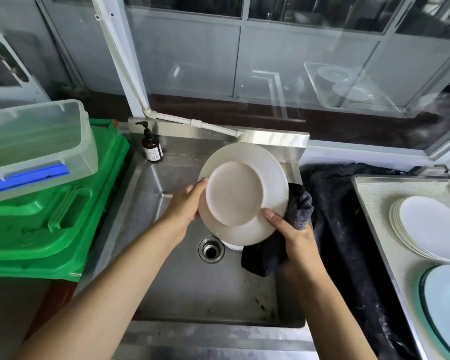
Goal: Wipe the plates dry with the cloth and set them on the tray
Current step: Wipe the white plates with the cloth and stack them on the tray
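Note:
A white plate is held tilted over the steel sink, its underside facing me. My left hand grips its left rim. My right hand holds a dark grey cloth against the plate's lower right edge, thumb on the underside; the cloth hangs down behind the plate. A metal tray at the right carries a stack of white plates and a pale blue plate. Part of another white dish shows below the held plate, in the sink.
A brown pump bottle stands at the sink's back left corner. Green plastic crates with a clear tub on top fill the left side. A dark towel covers the counter between sink and tray. The drain lies mid-sink.

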Demonstrator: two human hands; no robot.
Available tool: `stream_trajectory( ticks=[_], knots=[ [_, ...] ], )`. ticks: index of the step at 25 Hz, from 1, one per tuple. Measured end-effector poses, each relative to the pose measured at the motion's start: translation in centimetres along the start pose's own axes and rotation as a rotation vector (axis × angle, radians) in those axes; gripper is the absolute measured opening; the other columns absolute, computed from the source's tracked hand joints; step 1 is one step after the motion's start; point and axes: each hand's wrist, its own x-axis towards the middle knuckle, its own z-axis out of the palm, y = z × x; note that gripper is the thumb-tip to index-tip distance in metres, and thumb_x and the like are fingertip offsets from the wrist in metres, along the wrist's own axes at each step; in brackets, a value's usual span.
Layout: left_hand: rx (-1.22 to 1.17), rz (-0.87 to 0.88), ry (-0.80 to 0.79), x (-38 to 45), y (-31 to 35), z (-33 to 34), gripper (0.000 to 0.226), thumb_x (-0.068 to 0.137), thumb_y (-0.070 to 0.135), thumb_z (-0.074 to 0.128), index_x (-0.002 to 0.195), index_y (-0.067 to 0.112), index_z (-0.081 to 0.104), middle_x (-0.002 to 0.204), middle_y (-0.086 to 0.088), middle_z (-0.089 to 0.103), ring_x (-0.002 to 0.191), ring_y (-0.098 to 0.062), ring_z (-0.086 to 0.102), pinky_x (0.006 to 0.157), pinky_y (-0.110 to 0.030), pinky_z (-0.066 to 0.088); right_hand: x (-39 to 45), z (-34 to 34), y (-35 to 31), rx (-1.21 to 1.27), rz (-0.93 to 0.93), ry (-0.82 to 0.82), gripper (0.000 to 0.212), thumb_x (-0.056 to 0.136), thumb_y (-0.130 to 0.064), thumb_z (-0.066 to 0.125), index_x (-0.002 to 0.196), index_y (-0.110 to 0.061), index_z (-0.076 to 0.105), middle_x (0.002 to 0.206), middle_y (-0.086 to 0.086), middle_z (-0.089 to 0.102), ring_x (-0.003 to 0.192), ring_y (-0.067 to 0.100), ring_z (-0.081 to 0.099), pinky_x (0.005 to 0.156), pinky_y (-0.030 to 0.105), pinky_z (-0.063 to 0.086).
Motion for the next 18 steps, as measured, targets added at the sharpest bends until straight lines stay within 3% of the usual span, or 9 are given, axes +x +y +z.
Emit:
stream_trajectory(
  ticks=[2,4,6,10,12,14,16,18],
  knots=[
    [-0.149,-0.052,0.016,0.1,-0.1,-0.2,0.015,0.094,0.037,0.067,0.100,0.023,0.068,0.110,-0.007,0.072,0.104,-0.026,0.065,0.088,-0.041,0.056,0.1,-0.3,0.0,0.057,0.044,0.016,0.035,0.079,-0.016,0.083,0.111,-0.029,0.079,0.122,0.011,0.074,0.112,0.027,0.071,0.097,0.044,0.058],
    [-0.274,-0.055,-0.003,0.2,0.1,-0.6,0.025,0.089,0.034,0.073,0.107,0.017,0.071,0.108,-0.007,0.073,0.101,-0.025,0.066,0.077,-0.037,0.056,0.2,-0.8,0.2,0.114,0.120,0.008,0.043,0.082,-0.019,0.081,0.124,-0.023,0.073,0.128,0.012,0.072,0.119,0.028,0.069,0.101,0.048,0.056],
    [-0.398,-0.077,-0.054,-0.2,0.4,-0.6,0.035,0.086,0.037,0.075,0.113,0.015,0.071,0.109,-0.006,0.076,0.101,-0.023,0.071,0.081,-0.038,0.057,0.1,-1.3,0.5,0.132,0.194,-0.003,0.057,0.083,-0.023,0.082,0.136,-0.016,0.063,0.133,0.014,0.069,0.123,0.031,0.066,0.103,0.052,0.053],
    [-0.464,-0.034,-0.186,-1.2,1.1,0.0,0.038,0.095,0.048,0.059,0.116,0.019,0.071,0.114,-0.005,0.076,0.107,-0.021,0.071,0.085,-0.040,0.057,0.0,-1.1,0.9,0.069,0.233,0.092,0.065,0.081,-0.038,0.085,0.137,-0.015,0.062,0.128,0.013,0.071,0.120,0.032,0.068,0.101,0.053,0.054],
    [-0.468,-0.005,-0.197,-1.6,1.5,0.3,0.044,0.096,0.049,0.056,0.125,0.017,0.067,0.121,-0.007,0.073,0.113,-0.023,0.068,0.094,-0.043,0.055,0.1,-0.6,0.9,0.047,0.215,0.196,0.057,0.084,-0.057,0.074,0.130,-0.024,0.068,0.124,0.008,0.074,0.115,0.025,0.070,0.101,0.048,0.053],
    [-0.451,-0.009,-0.183,-1.9,2.0,0.4,0.049,0.096,0.047,0.057,0.132,0.015,0.063,0.126,-0.010,0.070,0.118,-0.027,0.066,0.101,-0.047,0.051,0.4,-0.3,0.5,0.101,0.190,0.327,0.045,0.087,-0.067,0.055,0.108,-0.036,0.079,0.115,0.000,0.077,0.106,0.016,0.074,0.095,0.041,0.052],
    [-0.416,-0.014,-0.187,-2.2,2.3,0.3,0.048,0.097,0.045,0.057,0.134,0.014,0.062,0.128,-0.011,0.069,0.120,-0.031,0.064,0.104,-0.049,0.049,1.0,-0.2,-0.7,0.051,0.137,0.472,0.041,0.085,-0.062,0.046,0.094,-0.039,0.079,0.105,-0.009,0.078,0.099,0.012,0.074,0.094,0.038,0.050],
    [-0.373,-0.001,-0.204,-2.7,2.4,0.4,0.046,0.097,0.042,0.057,0.134,0.014,0.062,0.129,-0.010,0.069,0.122,-0.031,0.063,0.106,-0.050,0.047,1.4,0.0,-2.1,-0.162,0.012,0.555,0.028,0.084,-0.053,0.049,0.089,-0.038,0.072,0.092,-0.022,0.073,0.089,0.001,0.067,0.089,0.030,0.048]
  ],
)
